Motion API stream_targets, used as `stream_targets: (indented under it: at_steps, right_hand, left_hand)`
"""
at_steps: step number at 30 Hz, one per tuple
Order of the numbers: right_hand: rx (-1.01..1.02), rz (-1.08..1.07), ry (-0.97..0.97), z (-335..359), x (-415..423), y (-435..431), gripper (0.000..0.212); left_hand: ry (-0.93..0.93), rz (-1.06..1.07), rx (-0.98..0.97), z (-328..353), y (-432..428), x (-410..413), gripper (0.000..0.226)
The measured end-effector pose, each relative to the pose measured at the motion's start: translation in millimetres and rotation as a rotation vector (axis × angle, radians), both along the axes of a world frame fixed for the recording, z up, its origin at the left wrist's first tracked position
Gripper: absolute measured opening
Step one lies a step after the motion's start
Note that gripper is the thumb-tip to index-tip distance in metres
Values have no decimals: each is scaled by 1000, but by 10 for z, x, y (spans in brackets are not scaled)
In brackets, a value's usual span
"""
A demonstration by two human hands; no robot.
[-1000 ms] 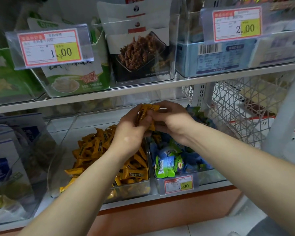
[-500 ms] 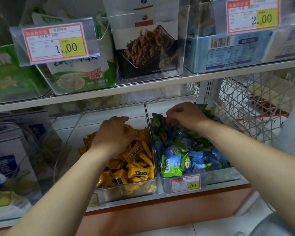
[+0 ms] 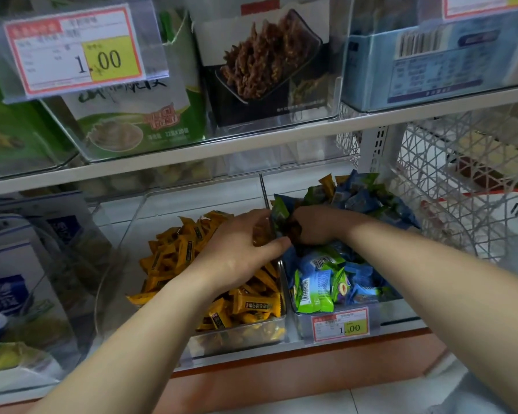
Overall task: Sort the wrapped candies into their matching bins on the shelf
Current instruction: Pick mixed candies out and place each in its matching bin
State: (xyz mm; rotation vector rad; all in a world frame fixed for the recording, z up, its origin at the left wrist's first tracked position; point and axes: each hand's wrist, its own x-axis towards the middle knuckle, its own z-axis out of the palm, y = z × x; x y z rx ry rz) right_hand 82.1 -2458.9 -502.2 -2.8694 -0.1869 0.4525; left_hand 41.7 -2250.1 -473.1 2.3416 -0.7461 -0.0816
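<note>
Two hands meet over the divider [image 3: 265,192] between the yellow-candy bin [image 3: 240,339] and the blue-and-green bin [image 3: 299,325] — right hand [image 3: 317,227] curled round a green-wrapped candy [image 3: 279,215], left hand [image 3: 240,252] grip impossible to tell.

Shelf [image 3: 251,355], yellow-candy bin [image 3: 245,333], blue-green candy bin [image 3: 301,327] just beside

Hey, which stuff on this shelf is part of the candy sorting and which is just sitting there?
Job: yellow candies, blue and green candies, stray yellow candy among them, left hand, right hand.
Lying about: price tag, snack boxes above, wire basket.
</note>
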Motion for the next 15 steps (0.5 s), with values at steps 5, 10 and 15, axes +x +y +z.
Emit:
stream_targets:
  at_steps: [5, 10, 15]
  right_hand:
    - [92, 22, 23, 40, 13, 1, 20]
    - [50, 49, 107, 25, 53, 82, 14]
    - [140, 51, -118, 44, -8, -47, 14]
  left_hand:
    - [-3, -19, -31, -13, 7, -18, 53]
    - [20, 0, -43, -27, 2, -9, 49]
    - [53, 5, -86, -37, 25, 8, 46]
